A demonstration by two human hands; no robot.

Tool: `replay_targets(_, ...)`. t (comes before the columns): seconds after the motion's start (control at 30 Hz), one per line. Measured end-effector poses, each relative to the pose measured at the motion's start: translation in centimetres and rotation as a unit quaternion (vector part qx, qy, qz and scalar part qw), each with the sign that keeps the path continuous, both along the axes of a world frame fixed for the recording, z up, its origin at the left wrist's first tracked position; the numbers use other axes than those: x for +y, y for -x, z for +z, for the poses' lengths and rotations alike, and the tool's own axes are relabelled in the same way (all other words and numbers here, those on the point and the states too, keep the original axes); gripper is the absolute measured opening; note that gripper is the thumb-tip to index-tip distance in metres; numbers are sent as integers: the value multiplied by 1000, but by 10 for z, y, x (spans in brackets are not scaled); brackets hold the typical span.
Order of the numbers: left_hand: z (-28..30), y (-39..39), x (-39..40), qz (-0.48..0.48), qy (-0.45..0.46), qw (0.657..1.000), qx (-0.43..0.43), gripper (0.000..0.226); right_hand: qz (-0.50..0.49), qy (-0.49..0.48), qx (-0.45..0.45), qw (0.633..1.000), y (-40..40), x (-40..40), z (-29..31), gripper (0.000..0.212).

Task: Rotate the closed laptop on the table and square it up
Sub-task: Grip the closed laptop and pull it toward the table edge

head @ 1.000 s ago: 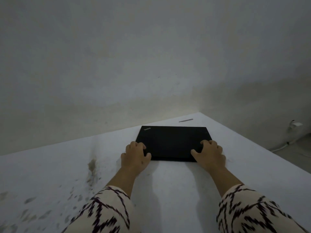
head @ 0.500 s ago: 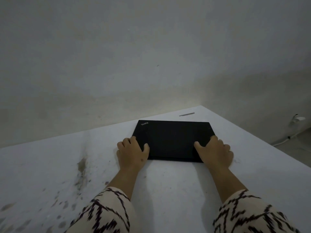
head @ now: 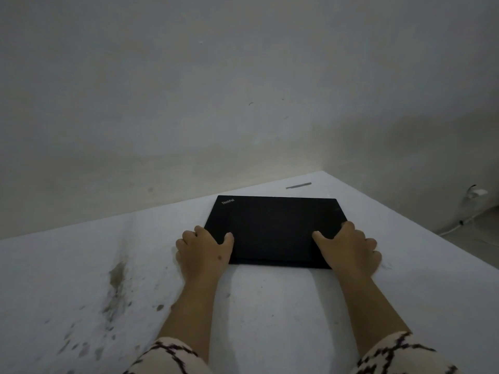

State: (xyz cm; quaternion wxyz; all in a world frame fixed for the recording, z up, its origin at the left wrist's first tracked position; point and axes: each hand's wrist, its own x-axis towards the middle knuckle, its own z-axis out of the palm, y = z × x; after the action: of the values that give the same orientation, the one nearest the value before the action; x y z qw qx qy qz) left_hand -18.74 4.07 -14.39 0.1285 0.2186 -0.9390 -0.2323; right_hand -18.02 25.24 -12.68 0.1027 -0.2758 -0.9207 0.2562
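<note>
Both hands grip the closed laptop (head: pixel 275 228), which lies flat toward the far right of the white surface (head: pixel 270 306): the left hand (head: pixel 204 251) clasps its near left corner, thumb on the lid and fingers curled over the side edge, and the right hand (head: pixel 348 249) does likewise at the near right corner. Judging by this, the squaring-up step is in hand; its near edge already looks roughly level. Next comes a small, even two-handed nudge, without sliding toward a thin grey stick (head: pixel 298 185) beyond it.

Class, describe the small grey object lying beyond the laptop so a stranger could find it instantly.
Start at the white table and go to its far corner by the wall. Just past the closed black laptop lies a thin grey stick-like object, the only loose item there; what it is cannot be told.
</note>
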Motion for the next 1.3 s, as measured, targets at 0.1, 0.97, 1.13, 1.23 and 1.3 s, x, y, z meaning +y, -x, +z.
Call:
replay_targets(0.1,4,1,4,10,-27,1000,-8,56,2,16,4,1000,0,2,0,67)
replay_targets(0.97,22,-26,-44,44,-166,980,103,40,29,159,83,983,-20,-27,22,42)
replay_targets(1.13,32,-48,-73,56,-141,983,106,42,51,174,89,979,-38,-50,26,38)
replay_targets(1.23,32,-56,-83,64,-143,981,117,42,58,176,91,979,-43,-59,26,35)
replay_targets(1.3,34,-71,-94,74,-146,978,127,41,68,175,93,978,-52,-71,28,34)
